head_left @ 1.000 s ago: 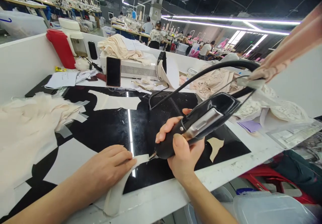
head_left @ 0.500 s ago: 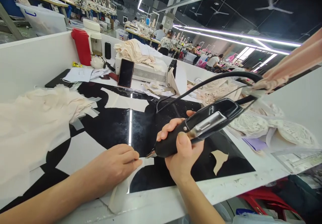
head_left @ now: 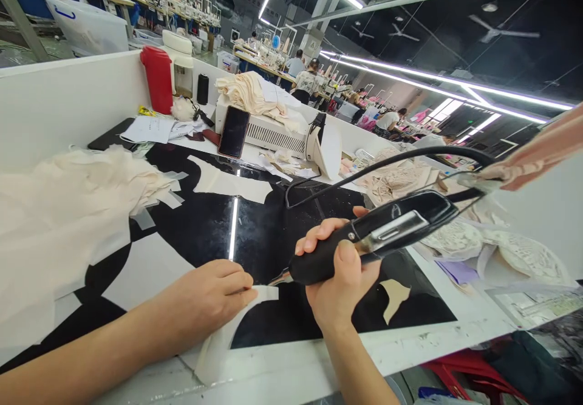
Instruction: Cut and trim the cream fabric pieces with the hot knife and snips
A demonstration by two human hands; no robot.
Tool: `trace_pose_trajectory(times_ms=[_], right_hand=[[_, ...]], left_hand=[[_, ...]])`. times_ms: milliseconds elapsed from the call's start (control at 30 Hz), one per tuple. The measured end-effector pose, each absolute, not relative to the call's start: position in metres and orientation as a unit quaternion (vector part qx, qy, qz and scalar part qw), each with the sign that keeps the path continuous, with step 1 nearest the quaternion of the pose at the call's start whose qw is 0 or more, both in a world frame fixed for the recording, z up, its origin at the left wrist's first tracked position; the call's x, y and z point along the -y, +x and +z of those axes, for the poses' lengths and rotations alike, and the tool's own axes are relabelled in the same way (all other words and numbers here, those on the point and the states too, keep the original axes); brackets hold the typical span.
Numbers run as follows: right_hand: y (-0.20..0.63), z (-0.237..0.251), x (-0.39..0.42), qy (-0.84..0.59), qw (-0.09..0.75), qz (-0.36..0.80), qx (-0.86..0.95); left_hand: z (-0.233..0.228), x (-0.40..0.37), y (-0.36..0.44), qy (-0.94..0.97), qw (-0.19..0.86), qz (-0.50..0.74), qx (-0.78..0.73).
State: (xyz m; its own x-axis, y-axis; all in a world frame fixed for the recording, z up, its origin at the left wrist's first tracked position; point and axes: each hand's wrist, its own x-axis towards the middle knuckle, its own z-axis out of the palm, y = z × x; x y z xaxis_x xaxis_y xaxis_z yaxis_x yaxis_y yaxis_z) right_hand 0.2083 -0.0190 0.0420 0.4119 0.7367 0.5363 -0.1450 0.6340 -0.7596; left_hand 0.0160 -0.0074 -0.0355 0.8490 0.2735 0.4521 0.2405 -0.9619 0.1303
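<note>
My left hand pinches the edge of a cream fabric piece, whose narrow pale end sticks out past the fingertips onto a black mat. In my right hand is a black corded hand tool with a silver side plate. Its slim metal tip points left, at the upper edge of that narrow end; whether it touches the fabric I cannot tell. The fabric under my left palm is hidden. A white curved panel lies beyond my left forearm.
Heaped cream fabric covers the left side. Another cut piece and a small beige scrap lie on the mat. A phone leans against a vented white box. Bra cups sit at right; the tool's cable arches above.
My right hand has drawn the tool slightly to the right, its tip shifting along with it. My left hand keeps its hold on the fabric. The view has turned a little.
</note>
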Motion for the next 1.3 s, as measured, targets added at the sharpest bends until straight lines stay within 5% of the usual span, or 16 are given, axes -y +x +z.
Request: trace_pose_trajectory(times_ms=[1300], right_hand=[[0.213,0.041,0.035,-0.314,0.769,0.302,0.467]], left_hand=[[-0.028,0.008,0.016,0.959,0.016,0.244,-0.14]])
